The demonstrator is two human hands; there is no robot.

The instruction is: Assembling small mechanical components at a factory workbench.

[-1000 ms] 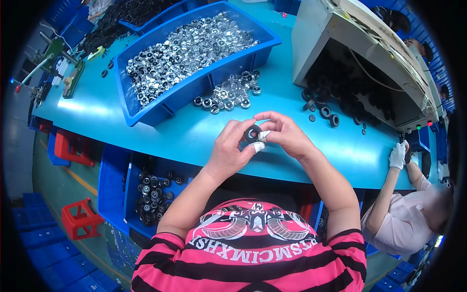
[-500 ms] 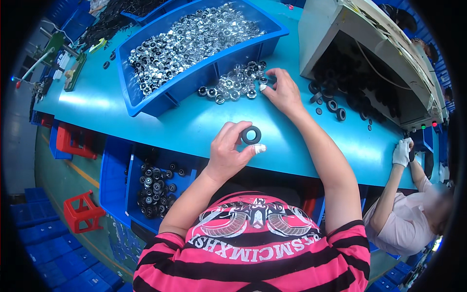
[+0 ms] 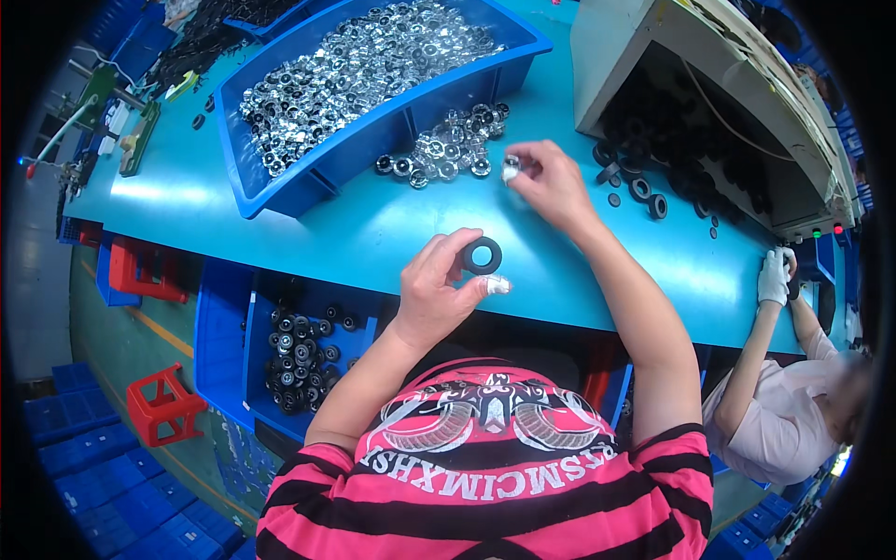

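Note:
My left hand (image 3: 435, 286) is closed on a small black rubber tyre (image 3: 497, 253), pinched upright between thumb and fingers above the table's near edge. Further right and deeper over the table, my right hand (image 3: 553, 187) pinches a small shiny wheel hub (image 3: 511, 162), partly covered by the fingertips. White wrapping covers some of the fingertips. Left of that hand, a loose pile of clear and chrome hubs with dark centres (image 3: 442, 149) lies on the teal table (image 3: 373, 219). Behind it, a blue bin (image 3: 387, 121) is filled with similar hubs.
At right stands a pale box-like housing (image 3: 611, 61) with black tyres (image 3: 657, 206) spilling from its opening. A co-worker's gloved hand (image 3: 773, 278) is at the far right. Below the table at left, a blue crate (image 3: 222, 345) holds finished-looking wheels (image 3: 301, 355); a red stool (image 3: 164, 405) stands beyond.
My right hand has drawn back from the hub pile, slightly right and nearer, with a hub in its fingertips. My left hand stays almost still with the tyre.

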